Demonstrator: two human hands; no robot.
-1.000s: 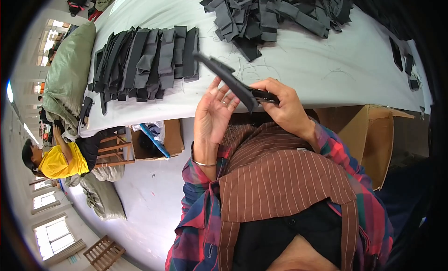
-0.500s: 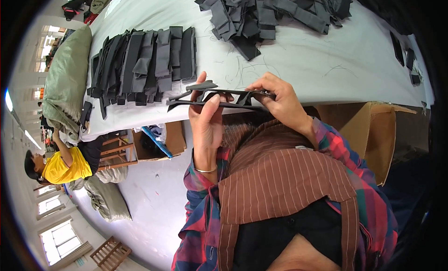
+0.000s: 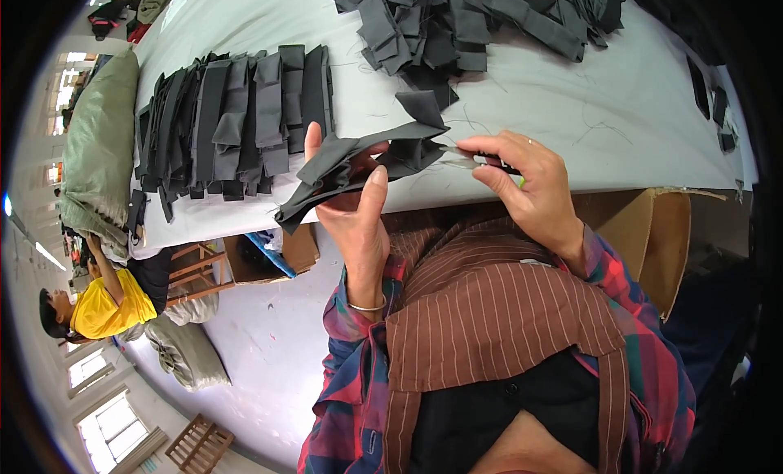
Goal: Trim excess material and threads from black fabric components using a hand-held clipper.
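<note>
My left hand (image 3: 355, 221) is closed around dark grey fabric pieces (image 3: 326, 176), folded strips that spread toward the right above the table's near edge. The thumb stands up in front and a finger shows behind the cloth. Between the thumb and fingers of my right hand (image 3: 530, 176) is a small pair of thread snips (image 3: 489, 161) with pale blades and a dark handle. Its tips point left at the cloth's right end; whether they touch it I cannot tell. My palm partly covers the handle.
On the white-covered table (image 3: 538, 107) lie a row of dark strips (image 3: 236, 123) at left and a loose pile (image 3: 440, 25) at the back. Loose threads are scattered about. Cardboard boxes (image 3: 632, 229) stand below the edge. A person in a yellow top (image 3: 114, 303) is at far left.
The fabric pieces have turned and fanned open in my left hand. My right hand has shifted right, off the cloth, and the snips now show.
</note>
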